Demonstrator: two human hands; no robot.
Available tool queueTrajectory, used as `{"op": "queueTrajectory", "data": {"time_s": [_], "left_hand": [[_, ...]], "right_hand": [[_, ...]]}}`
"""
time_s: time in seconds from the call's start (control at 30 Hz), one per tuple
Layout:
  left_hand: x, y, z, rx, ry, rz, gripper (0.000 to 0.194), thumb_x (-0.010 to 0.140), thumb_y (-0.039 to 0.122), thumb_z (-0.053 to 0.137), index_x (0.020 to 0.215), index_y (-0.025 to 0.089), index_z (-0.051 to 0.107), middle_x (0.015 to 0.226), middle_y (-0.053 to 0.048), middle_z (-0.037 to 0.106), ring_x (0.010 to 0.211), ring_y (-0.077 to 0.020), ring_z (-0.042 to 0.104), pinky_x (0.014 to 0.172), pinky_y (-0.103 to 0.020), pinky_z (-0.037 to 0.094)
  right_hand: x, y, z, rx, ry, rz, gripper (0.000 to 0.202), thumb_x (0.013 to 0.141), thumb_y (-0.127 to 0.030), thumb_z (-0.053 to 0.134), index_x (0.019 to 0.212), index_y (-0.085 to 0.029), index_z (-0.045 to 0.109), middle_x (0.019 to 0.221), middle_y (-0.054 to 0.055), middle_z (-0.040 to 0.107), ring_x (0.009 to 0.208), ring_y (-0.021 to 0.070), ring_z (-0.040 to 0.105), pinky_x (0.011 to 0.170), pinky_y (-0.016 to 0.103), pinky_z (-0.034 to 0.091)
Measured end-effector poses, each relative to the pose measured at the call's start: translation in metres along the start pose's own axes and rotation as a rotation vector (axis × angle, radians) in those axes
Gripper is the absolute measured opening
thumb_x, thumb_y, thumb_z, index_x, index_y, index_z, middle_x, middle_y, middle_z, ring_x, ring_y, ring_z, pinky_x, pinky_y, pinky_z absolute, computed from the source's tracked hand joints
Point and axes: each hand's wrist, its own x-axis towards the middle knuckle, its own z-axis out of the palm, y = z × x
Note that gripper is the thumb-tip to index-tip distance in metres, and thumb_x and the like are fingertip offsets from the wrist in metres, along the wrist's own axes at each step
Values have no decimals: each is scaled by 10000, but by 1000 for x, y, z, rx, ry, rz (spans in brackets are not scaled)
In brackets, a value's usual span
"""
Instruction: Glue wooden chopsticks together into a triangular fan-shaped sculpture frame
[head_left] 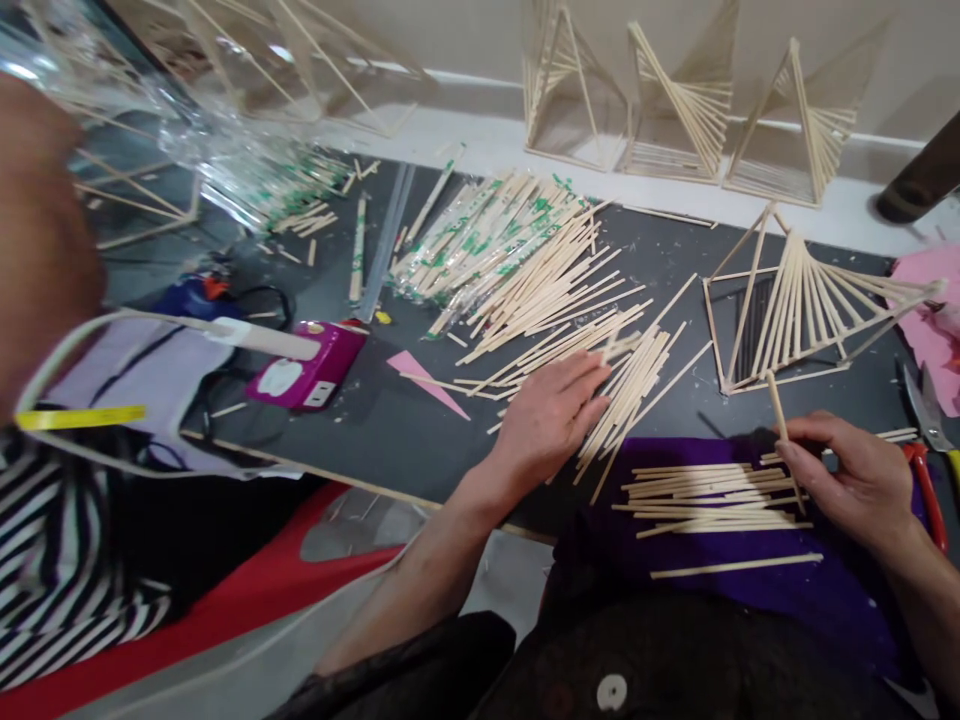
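My left hand (551,420) reaches over a loose pile of bare wooden chopsticks (634,385), its fingers stretched out and touching some of them. Between the thumb and fingers of my right hand (855,480) a single chopstick (778,408) stands tilted nearly upright. Below that hand, a row of chopsticks (705,495) lies roughly side by side on a purple cloth (630,590). One separate chopstick (739,567) rests nearer to me on the same cloth.
Wrapped chopsticks (480,235) are heaped mid-table. A fanned stick frame (795,310) stands at right, with similar frames (679,100) along the wall. Scissors (926,405) lie by my right hand. A magenta box (304,365) sits near a person's arm (45,230) at left.
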Motion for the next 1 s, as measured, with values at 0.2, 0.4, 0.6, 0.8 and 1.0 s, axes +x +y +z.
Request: {"op": "queueTrajectory", "data": {"time_s": [0.2,0.4,0.6,0.8,1.0], "left_hand": [[38,-7,-17,134,127,-136,359,997,299,419,1125,184,734,1102,-105,749,1038,-250,692,905,-384,542],[86,-19,-14,403,-128,-268,364,965,248,422,1056,153,762,1066,-155,744,962,-325,706,686,-393,497],[92,-20,-12,386,-193,-331,324,936,234,464,1022,131,759,1066,-169,732,922,-337,698,698,-395,466],[97,-40,-34,-551,192,-592,105,708,70,708,707,171,682,625,-2,638,655,-166,587,610,-266,409],[97,-34,-65,-993,364,-678,81,835,108,618,817,183,597,671,37,644,469,-56,481,416,-193,298]], "right_hand": [[1,0,1,-6,-18,-14,83,903,-186,597,921,-231,665,716,-11,732,564,131,692,514,220,501],[3,-2,2,-13,-17,-52,94,911,-177,579,912,-226,659,700,-10,727,572,126,692,514,210,494],[3,-1,1,3,-4,-67,90,914,-167,580,921,-222,651,694,-13,720,576,120,691,515,199,491],[0,-1,-1,8,-9,-66,90,926,-168,575,954,-226,638,700,-13,711,561,120,682,508,203,485],[2,-3,0,15,-42,-82,86,935,-172,569,951,-214,642,690,-4,703,561,118,675,515,204,478]]}}
